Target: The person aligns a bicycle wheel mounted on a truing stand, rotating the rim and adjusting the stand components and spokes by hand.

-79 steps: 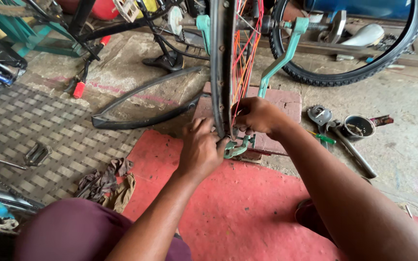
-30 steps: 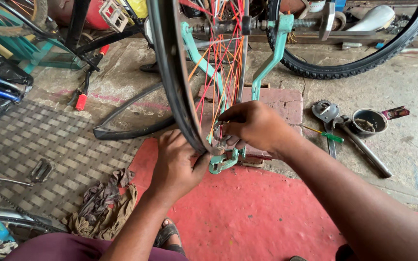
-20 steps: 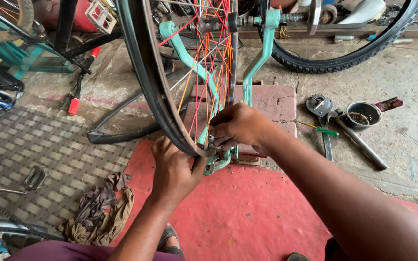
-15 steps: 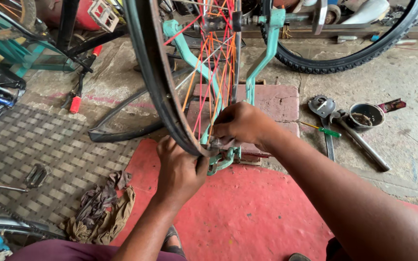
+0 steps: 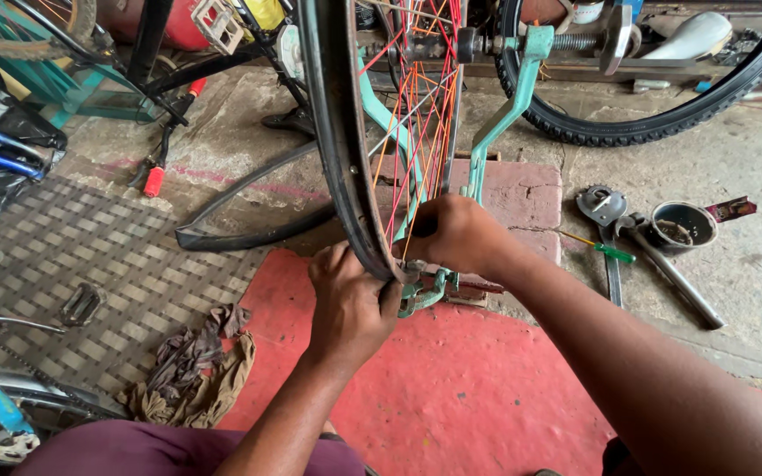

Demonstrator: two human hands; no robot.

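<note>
Two hands work low on the wheel rim (image 5: pixel 332 132), which stands in a green stand (image 5: pixel 496 115). The left hand (image 5: pixel 350 304) has its grip closed around the rim; the right hand (image 5: pixel 456 234) pinches among the spokes (image 5: pixel 421 123). If the wheel turns, fingers may be caught there.

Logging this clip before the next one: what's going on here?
A person works on a bicycle wheel held upright in a green truing stand. The left hand grips the bottom of the rim, while the right hand reaches in among the orange spokes just above it. A loose tyre, a rag and a screwdriver lie on the floor around.
</note>
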